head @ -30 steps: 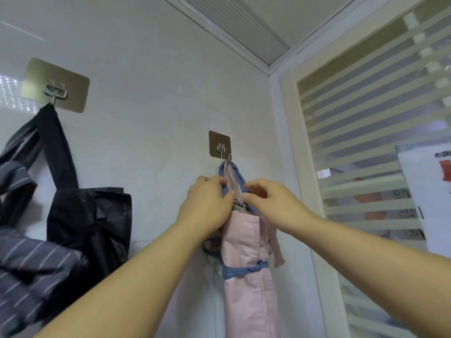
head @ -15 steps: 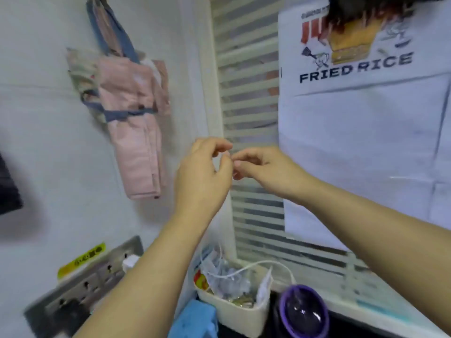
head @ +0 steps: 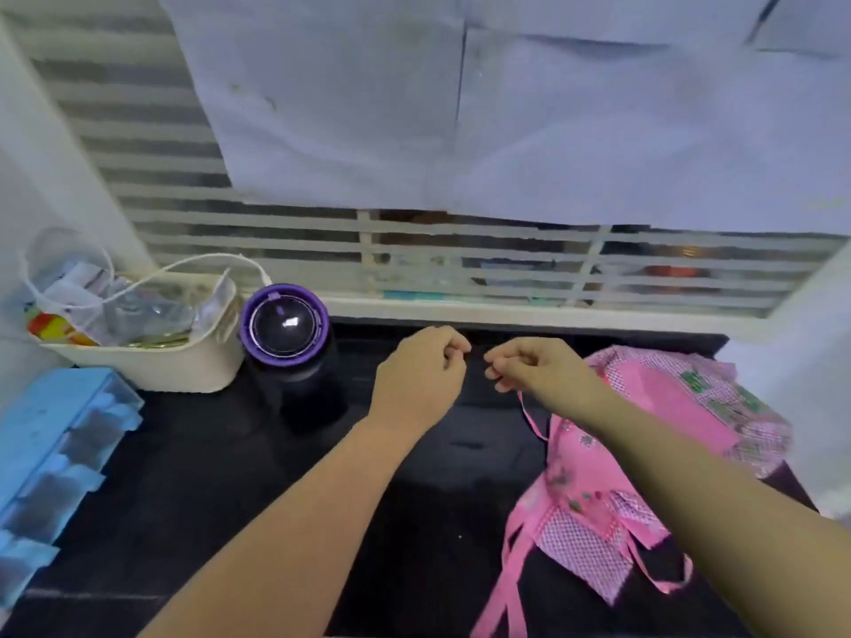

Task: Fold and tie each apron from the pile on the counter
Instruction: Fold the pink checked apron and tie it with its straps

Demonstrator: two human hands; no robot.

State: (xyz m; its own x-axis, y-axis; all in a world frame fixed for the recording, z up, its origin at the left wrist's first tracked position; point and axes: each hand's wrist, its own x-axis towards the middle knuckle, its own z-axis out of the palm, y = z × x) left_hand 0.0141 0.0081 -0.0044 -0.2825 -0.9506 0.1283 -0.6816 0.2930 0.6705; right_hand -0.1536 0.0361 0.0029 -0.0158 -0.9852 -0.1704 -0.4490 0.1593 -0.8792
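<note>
1. Pink apron (head: 644, 458): lies crumpled and unfolded on the black counter (head: 230, 476), to the right of the purple-lidded jar (head: 284, 324) and well apart from it. Its straps (head: 509, 577) trail toward the near edge of the counter.
2. Left hand (head: 416, 377): hovers between the jar and the apron, fingers curled loosely, holding nothing.
3. Right hand (head: 536, 366): beside the left hand, over the apron's far left corner; fingers curled, and nothing is visibly pinched between them.
4. Handling (judgement): the cloth looks thin, light and limp; it should slide easily on the smooth counter and hold no shape. Best taken by two upper corners or the strap roots, shaken flat, then folded.
5. Cream basket (head: 152, 361): just left of the jar; not involved.
</note>
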